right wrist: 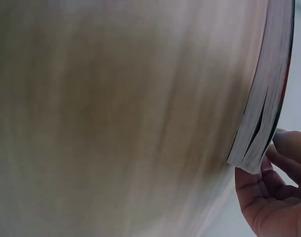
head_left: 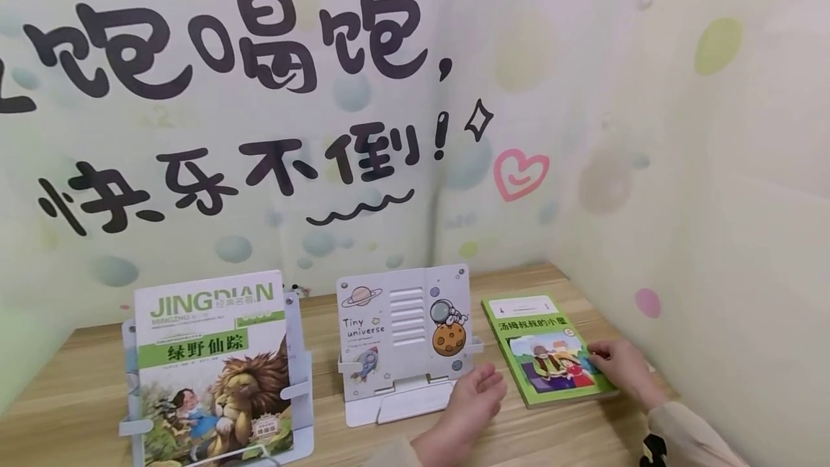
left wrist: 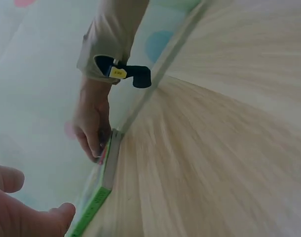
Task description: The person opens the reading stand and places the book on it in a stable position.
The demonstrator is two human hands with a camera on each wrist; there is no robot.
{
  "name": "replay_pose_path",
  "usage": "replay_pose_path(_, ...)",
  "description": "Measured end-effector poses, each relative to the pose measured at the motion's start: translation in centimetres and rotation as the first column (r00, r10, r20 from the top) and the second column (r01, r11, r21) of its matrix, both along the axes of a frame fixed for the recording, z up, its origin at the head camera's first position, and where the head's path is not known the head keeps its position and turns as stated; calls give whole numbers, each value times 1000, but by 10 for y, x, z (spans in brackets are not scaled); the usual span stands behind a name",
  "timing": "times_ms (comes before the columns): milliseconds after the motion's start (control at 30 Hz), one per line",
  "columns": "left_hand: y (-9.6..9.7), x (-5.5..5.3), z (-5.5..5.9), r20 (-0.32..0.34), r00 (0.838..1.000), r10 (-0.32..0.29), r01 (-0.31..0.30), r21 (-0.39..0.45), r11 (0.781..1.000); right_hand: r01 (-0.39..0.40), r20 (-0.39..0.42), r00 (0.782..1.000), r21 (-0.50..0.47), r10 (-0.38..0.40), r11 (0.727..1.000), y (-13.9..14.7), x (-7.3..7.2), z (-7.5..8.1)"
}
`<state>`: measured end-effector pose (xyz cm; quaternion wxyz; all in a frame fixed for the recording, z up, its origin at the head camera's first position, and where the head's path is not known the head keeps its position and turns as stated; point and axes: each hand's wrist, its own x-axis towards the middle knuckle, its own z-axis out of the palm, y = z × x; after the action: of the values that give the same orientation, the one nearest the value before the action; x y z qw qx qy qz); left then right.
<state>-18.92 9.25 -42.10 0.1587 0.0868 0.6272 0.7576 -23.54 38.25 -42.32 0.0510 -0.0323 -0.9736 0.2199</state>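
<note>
A green storybook point(head_left: 545, 352) with two figures on its cover lies flat on the table's right side. At its right edge, my right hand point(head_left: 625, 367) pinches the book between thumb and fingers. The right wrist view shows the thumb on the cover side and the fingers at a corner of the page block point(right wrist: 256, 123), where a small gap parts the pages. My left hand point(head_left: 468, 409) hovers with loosely bent fingers, holding nothing, between the book and a white "Tiny universe" book stand point(head_left: 405, 330). In the left wrist view its thumb point(left wrist: 56, 217) overlaps the green spine.
At the left, another stand point(head_left: 301, 359) holds an upright book point(head_left: 214, 380) with a lion and a girl on its cover. All stand on a wooden table point(head_left: 324, 352). Behind and to the right, a pale printed wall point(head_left: 363, 236) borders the table.
</note>
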Motion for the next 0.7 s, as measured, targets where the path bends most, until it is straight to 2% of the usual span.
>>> replay_pose_path(100, 12, -11, -8, 93, 996, -12, 10, 27, 1000, -32, -47, 998, 69, 35, 997, -3, 0, -2)
replay_pose_path(200, 22, -20, -14, 126, 992, -11, 7, 35, 999, -44, -58, 997, 111, 50, 993, -6, 0, -2)
replay_pose_path(333, 35, -29, -15, 185, 983, -2, -9, 59, 998, -43, -41, 998, 135, 49, 990, -9, -2, -1)
replay_pose_path(567, 51, -33, -8, 209, 976, 68, -65, -22, 998, -45, -56, 997, 123, 52, 991, -6, -2, -4)
replay_pose_path(700, 55, -33, -9, 234, 970, 70, -73, 2, 997, -32, -31, 999, 108, 36, 994, -4, -1, -2)
